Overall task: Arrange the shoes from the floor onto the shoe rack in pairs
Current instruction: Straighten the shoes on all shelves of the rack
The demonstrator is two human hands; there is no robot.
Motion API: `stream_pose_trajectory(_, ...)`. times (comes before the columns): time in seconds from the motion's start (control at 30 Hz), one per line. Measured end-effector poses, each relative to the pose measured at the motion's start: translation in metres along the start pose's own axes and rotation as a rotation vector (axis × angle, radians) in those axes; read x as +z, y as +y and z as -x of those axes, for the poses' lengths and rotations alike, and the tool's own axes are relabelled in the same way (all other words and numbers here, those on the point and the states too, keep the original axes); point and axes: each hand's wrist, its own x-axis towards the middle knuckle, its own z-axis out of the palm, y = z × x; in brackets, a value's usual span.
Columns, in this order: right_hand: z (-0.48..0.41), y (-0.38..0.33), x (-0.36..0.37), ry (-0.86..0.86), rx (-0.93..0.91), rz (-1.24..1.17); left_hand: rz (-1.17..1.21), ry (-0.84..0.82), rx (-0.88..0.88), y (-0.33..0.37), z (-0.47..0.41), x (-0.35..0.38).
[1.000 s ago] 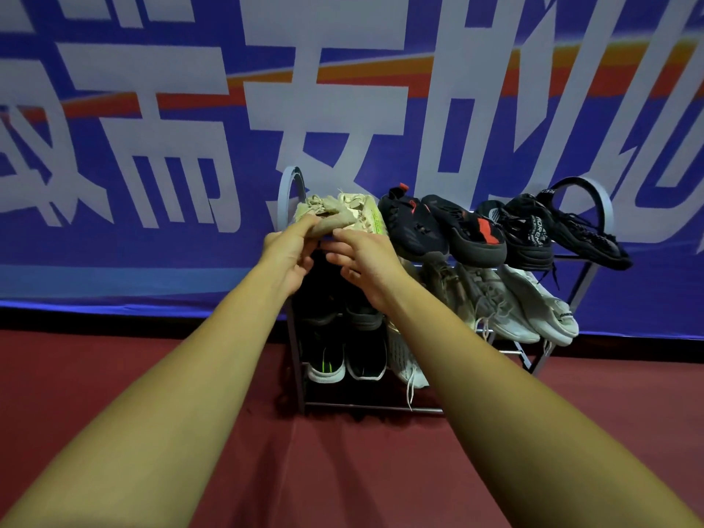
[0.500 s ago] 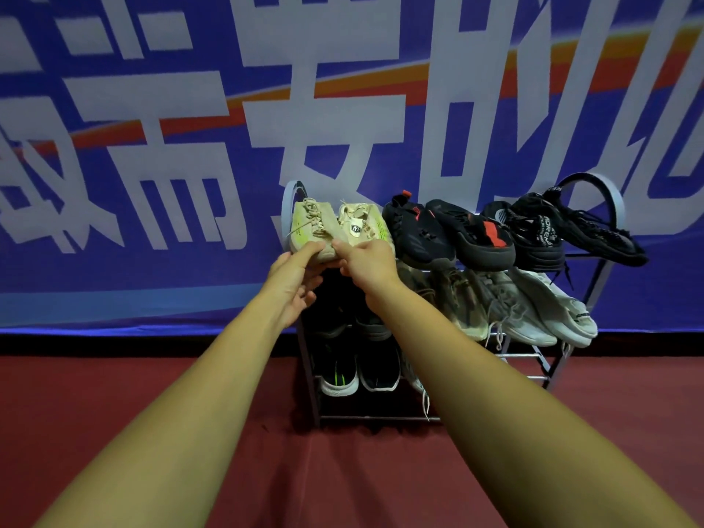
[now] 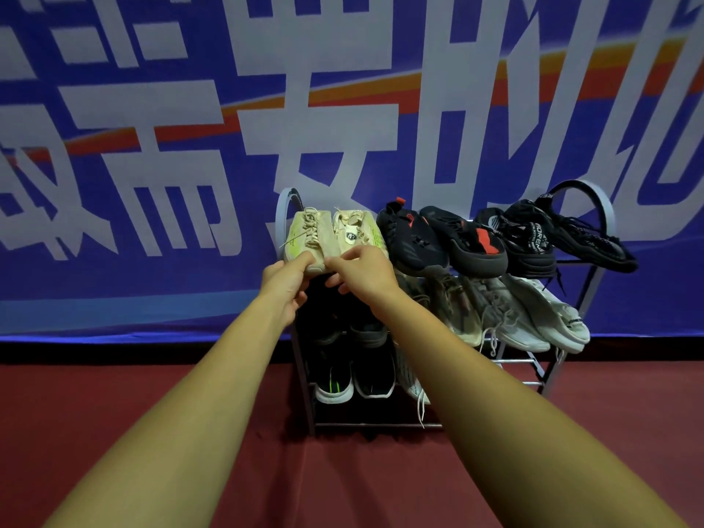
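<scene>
Shoe rack (image 3: 373, 426) on the floor (image 3: 152, 432), against the banner (image 3: 152, 108). Laced pair (image 3: 331, 234) far left up top, two more pairs (image 3: 468, 242) to its right.

Dark middle-shelf shoes (image 3: 365, 331) indistinct in shadow; mesh shoe (image 3: 409, 379) half behind the right forearm (image 3: 457, 356).

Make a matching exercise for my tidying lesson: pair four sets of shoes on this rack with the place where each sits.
Shoes
1. cream shoes
2. black shoes with red patches
3. white shoes
4. black shoes with white soles

Places
A. second shelf, right end
B. low shelf, left side
C. top shelf, left end
D. top shelf, middle

Pairs: 1-C, 2-D, 3-A, 4-B
</scene>
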Motion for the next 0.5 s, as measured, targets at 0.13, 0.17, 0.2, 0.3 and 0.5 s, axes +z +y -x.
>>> stream_pose_trajectory(0.13,0.004,0.000,-0.011,-0.049,-0.039,0.112,-0.180,0.091,0.078,0.001,0.004,-0.001)
stream_pose_trajectory(0.17,0.004,0.000,-0.013,-0.051,-0.049,0.148,-0.252,0.131,0.121,0.003,0.005,-0.003)
stream_pose_trajectory(0.2,0.006,-0.001,-0.016,-0.041,-0.067,0.194,-0.331,0.174,0.176,0.004,0.006,-0.005)
stream_pose_trajectory(0.3,0.011,0.001,-0.028,0.006,-0.126,0.404,-0.629,0.291,0.317,0.009,0.009,-0.004)
stream_pose_trajectory(0.5,0.028,0.022,-0.086,0.040,-0.155,0.813,-1.017,0.066,0.587,0.009,0.038,0.034)
